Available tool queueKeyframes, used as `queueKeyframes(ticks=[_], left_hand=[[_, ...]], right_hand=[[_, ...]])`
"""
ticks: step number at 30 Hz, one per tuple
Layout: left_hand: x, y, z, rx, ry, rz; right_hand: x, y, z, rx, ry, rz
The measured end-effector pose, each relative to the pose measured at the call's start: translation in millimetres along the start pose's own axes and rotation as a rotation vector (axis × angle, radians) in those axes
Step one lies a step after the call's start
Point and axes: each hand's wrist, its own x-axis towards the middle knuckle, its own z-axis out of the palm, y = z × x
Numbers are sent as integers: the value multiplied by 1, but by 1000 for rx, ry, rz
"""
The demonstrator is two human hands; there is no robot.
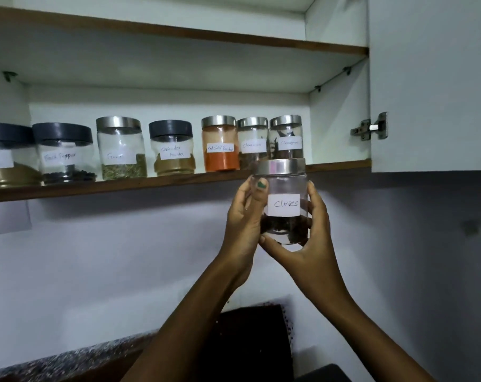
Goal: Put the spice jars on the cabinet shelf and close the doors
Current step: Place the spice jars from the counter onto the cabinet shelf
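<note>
- Both hands held one glass jar labelled "Cloves" just below the front edge of the cabinet shelf, towards its right end.
- The left hand wrapped the jar's left side, its thumb lying across the glass near the steel lid.
- The right hand cupped the jar's right side and base, its thumb curled under the bottom.
- The jar stood upright; dark cloves filled its lower part, and its lid overlapped the shelf edge in the view.
- Seven jars stood in a row on the shelf, from left: a black-lidded jar cut off by the frame, its label unreadable; a black pepper jar; a fennel jar; a coriander powder jar; a red chilli powder jar; and two steel-lidded jars with blurred labels.
- The rightmost of them stood just behind the held jar.
- The right cabinet door stood open, its hinge showing.
- An upper shelf ran above the row.
- A speckled bench lay at the lower left, below the forearms.
</note>
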Motion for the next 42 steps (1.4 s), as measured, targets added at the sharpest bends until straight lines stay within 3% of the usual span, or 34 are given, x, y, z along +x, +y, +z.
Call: queueKeyframes(ticks=[8, 14, 17, 24, 30, 37, 42], left_hand=[[47, -16, 50, 326, -189, 58], [88, -42, 85, 732, -203, 74], [105, -54, 91, 981, -211, 177], [142, -69, 88, 1306, -133, 361], [154, -87, 84, 1395, -83, 395], [161, -100, 85, 1417, -29, 402], [161, -105, 84, 1456, -26, 416]], right_hand=[[90, 31, -57, -44, 96, -80], [153, 65, -86, -75, 59, -57], [173, 84, -93, -98, 34, -64], [211, 111, -89, -26, 8, -72], [230, 133, -84, -96, -64, -14], [243, 145, -82, -481, -70, 62], [246, 155, -82, -604, -78, 78]])
